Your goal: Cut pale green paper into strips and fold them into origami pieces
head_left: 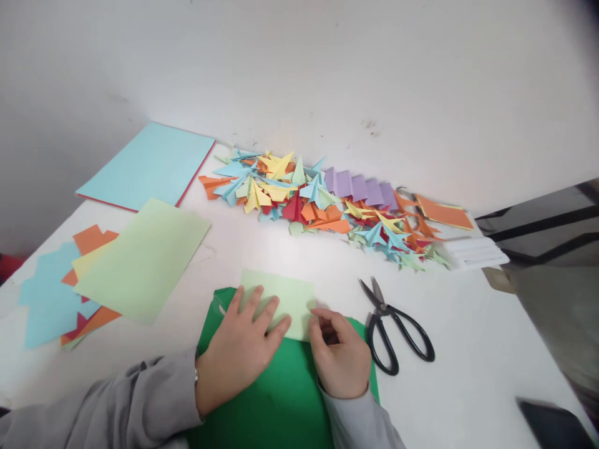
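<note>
So the pale green slip (292, 299) is lying over the far edge of the green mat (276, 405), poking past it onto the table (224, 249). Left hand (248, 346) is palm down, fingers fanned wide and resting on the slip, no grip. Right hand (344, 355) has its right edge pinched between thumb and fingers. Scissors (384, 310), slightly open, lie just right of the mat.
</note>
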`<state>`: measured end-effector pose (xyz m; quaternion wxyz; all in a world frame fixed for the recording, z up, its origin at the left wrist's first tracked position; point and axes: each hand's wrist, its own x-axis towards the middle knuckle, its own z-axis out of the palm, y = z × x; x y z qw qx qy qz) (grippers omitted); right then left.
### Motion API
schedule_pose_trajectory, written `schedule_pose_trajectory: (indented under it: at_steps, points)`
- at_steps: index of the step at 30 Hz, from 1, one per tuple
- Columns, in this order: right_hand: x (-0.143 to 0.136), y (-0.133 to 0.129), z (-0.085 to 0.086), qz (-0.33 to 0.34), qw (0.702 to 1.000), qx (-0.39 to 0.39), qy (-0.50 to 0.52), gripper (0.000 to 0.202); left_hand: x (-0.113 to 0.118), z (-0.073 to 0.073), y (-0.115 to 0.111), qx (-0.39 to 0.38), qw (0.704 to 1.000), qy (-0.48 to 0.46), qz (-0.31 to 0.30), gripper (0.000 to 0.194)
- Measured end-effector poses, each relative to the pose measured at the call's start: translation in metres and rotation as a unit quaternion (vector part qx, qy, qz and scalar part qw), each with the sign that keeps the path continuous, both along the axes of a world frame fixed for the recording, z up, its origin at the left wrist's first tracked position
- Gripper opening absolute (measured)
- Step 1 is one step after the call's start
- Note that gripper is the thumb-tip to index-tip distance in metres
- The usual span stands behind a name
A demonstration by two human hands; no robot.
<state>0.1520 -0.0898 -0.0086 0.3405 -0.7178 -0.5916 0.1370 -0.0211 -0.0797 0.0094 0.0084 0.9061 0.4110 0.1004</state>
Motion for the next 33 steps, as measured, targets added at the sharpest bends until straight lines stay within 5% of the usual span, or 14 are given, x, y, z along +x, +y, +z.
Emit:
schedule_pose_trajectory:
  at_steps: [33]
  points:
    - [-0.0005,0.0015,0.0,0.023,0.999,0.032,-0.033,0.022,0.0003,0.0,-0.0029,-0.009,1.0,0.03,0.001,0.032]
